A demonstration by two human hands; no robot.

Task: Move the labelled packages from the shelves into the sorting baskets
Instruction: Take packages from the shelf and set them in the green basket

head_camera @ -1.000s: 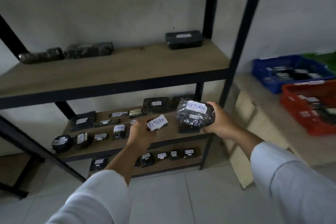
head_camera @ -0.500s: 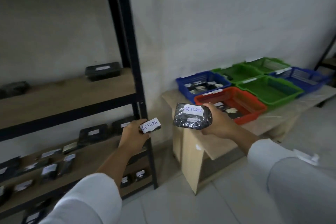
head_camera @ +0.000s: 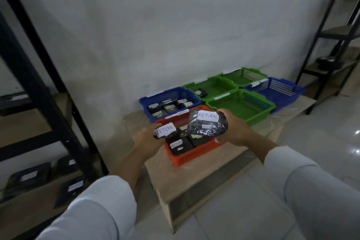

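We hold two labelled packages over the red basket (head_camera: 191, 155), one in each of our hands. Our left hand (head_camera: 149, 139) grips the small package (head_camera: 165, 131), its fingers curled round the dark wrap so that the white label reading RETURN faces up at us. Our right hand (head_camera: 232, 129) closes round the large package (head_camera: 207, 124), a bulging dark bag, held from its right end, again with its RETURN label turned upward, probably so we can check the word against the basket. Both packages hang just above the red basket, which already carries several dark labelled packages, so we judge this is the return basket and the drop is the step in hand. The blue basket (head_camera: 169, 93) behind it also holds packages; one green basket (head_camera: 210, 85) has a single small item, and the nearer green basket (head_camera: 241, 103) shows none. All stand close together on the low desk (head_camera: 194, 179). More packages wait on the shelves (head_camera: 29, 179) at our left.
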